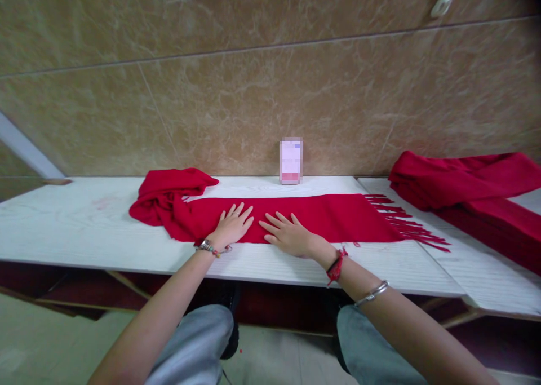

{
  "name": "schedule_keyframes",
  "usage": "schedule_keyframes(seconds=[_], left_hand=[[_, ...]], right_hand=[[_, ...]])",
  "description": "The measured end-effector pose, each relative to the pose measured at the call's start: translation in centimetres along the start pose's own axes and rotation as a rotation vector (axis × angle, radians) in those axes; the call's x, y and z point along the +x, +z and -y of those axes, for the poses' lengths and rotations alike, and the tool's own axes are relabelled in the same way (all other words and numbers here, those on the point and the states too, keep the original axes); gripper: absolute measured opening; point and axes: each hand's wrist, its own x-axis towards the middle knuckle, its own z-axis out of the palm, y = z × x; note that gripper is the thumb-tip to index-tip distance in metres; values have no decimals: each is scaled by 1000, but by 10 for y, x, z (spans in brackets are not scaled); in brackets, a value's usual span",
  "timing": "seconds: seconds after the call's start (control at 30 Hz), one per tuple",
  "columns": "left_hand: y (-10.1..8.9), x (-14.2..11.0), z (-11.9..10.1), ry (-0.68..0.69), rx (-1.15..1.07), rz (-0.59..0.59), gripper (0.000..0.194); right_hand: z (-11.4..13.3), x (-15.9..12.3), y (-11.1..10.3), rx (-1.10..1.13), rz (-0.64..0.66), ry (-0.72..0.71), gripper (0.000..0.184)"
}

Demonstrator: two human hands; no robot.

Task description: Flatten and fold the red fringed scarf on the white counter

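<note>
Head view: red scarf (338, 218) runs left to right mid-frame; left hand (230, 228) nearer its bunched part (163, 196), right hand (293, 238) nearer the fringe (403, 228), both spread flat.

My scarf (338, 218) is plain solid red, fringe (406, 227) included, and the other scarf (460, 182) is pretty much the same red. The tabletop (97, 244) is whitish with a faint grain pattern plus a pinkish smudge. Wall tiles (253, 103) are brown with pale, marble-type veining, kinda busy tbh. My trousers (203, 340) look greyish. One wristband (337, 266) is red, the bangle (372, 293) is silver, and the beaded bracelet (209, 248) is multicoloured.
</note>
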Motion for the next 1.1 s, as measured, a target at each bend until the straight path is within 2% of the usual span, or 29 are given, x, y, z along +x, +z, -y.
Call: schedule_keyframes(seconds=[0.23, 0.47, 0.6, 0.67, 0.77, 0.9, 0.97, 1.1], left_hand=[[3, 1, 4, 5, -7, -40, 52], [-1, -4, -1, 2, -18, -62, 51], [-14, -10, -24, 101, 6, -169, 51], [-17, -7, -38, 126, -4, -185, 51], [-14, 5, -49, 107, -56, -145, 52], [-3, 21, -47, 38, -90, -1, 55], [0, 24, -44, 31, -78, 9, 55], [2, 26, -41, 34, -64, -15, 54]], right_hand=[[-17, -20, -1, -48, 36, 28, 52], [-39, -44, -18, -41, 187, 239, 58], [-43, -39, -32, -110, 46, 213, 47], [-42, -30, -33, -107, -30, 218, 45], [-37, -17, -25, -55, -48, 259, 49], [-41, -14, -12, -40, 27, 209, 45], [-53, -24, -10, -61, 42, 215, 42], [-89, -55, -13, -117, 60, 322, 41]])
